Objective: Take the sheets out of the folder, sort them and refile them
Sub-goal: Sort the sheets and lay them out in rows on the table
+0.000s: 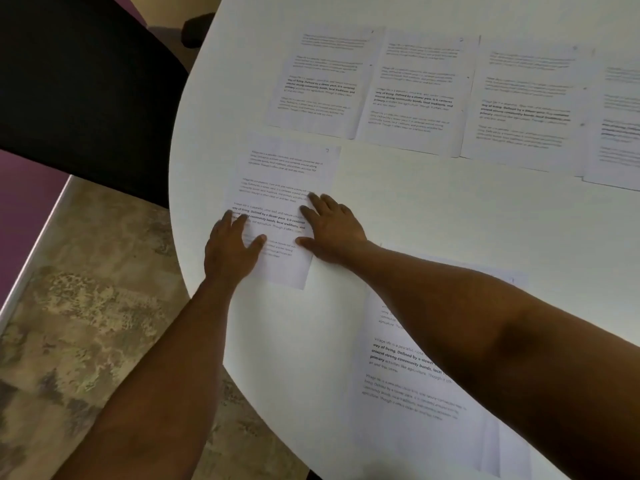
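At the lower right of the frame, nearest the camera, a printed sheet [408, 386] lies on the white round table [433, 209], its upper part hidden under the right forearm; a second sheet's edge seems to peek out beneath its right side, though this is hard to tell.

In the middle left of the frame both hands rest flat on a single printed sheet [282, 188] that lies near the table's left edge. The left hand [230, 251] presses on its lower left part with fingers straight and spread, the thumb out toward the centre of the page. The right hand [332, 228] presses its right edge, fingers extended and relaxed, the palm partly on the bare table. Neither hand curls around anything.

Farther off, along the top of the frame, a row of sheets [412, 91] lies side by side, edges touching or slightly overlapping; the last one on the right is cut off by the frame. No folder can be made out.

At the upper left, beyond the table, a black chair [86, 81] stands over a mottled floor [86, 323].
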The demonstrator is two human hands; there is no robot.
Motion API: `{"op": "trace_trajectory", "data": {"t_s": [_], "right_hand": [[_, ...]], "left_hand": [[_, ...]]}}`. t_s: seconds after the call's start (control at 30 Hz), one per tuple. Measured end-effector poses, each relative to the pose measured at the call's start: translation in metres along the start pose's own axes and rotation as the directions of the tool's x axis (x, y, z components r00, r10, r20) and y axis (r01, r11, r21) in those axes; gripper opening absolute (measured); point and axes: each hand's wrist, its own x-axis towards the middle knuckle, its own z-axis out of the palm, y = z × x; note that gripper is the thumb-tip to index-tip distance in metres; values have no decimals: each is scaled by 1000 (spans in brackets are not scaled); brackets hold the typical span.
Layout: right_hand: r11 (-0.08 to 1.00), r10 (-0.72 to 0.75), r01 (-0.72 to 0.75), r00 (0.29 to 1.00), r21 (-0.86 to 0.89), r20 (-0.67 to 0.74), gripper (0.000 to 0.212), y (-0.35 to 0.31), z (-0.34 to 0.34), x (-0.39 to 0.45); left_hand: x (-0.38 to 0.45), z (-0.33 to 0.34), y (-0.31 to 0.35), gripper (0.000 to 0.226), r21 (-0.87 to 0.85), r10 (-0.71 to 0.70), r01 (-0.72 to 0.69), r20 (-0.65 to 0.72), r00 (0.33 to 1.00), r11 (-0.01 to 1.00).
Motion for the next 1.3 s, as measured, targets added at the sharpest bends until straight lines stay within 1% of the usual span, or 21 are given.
{"op": "trace_trajectory", "data": {"t_s": [0.07,0.17,0.23,0.3,0.37,0.4,0.5,0.63,0.7,0.8,0.9,0.97,1.03,1.17,1.23,1.3], "right_hand": [[999,12,-11,1000,37,-24,73,1,-3,-5],[989,79,-57,984,140,-161,66,6,-4,-31],[974,135,-79,955,213,-263,59,12,1,-63],[966,185,-101,911,236,-368,51,22,11,-101],[949,267,-158,862,272,-432,47,33,24,-141],[934,319,-198,841,299,-437,45,38,29,-161],[867,473,-337,788,366,-395,46,52,44,-214],[798,593,-455,713,396,-375,50,64,57,-273],[738,664,-515,666,435,-339,54,65,58,-294],[613,776,-606,582,507,-244,60,63,61,-319],[526,816,-629,562,572,-132,59,60,65,-332],[485,824,-629,562,607,-76,57,59,67,-335],[450,834,-618,550,644,-54,54,59,66,-336],[360,862,-608,506,708,-4,45,63,65,-337],[289,878,-585,477,758,34,38,64,64,-339],[233,888,-568,455,790,65,27,65,64,-342]], "left_hand": [[5,-2,2,67,-19,-16,17,29,999,1000],[-3,-1,13,68,-56,-8,6,-25,1000,998],[-21,6,27,67,-83,46,-53,-90,995,995],[-48,19,45,63,-107,128,-143,-136,982,984],[-79,34,64,60,-136,196,-213,-125,973,968],[-95,42,73,58,-151,229,-243,-104,968,958],[-141,60,101,56,-196,299,-300,-33,954,934],[-188,67,129,64,-216,290,-268,78,954,939],[-204,65,139,73,-167,245,-224,123,962,960],[-221,61,151,82,-35,106,-101,174,979,994],[-231,59,159,81,-5,-5,6,208,978,1000],[-234,59,163,77,-43,-56,67,220,974,997],[-234,59,165,77,-79,-91,112,235,968,991],[-235,59,163,73,-137,-100,139,254,962,981],[-235,60,162,65,-159,-92,135,255,963,978],[-236,60,162,51,-170,-79,126,257,963,977]]}}
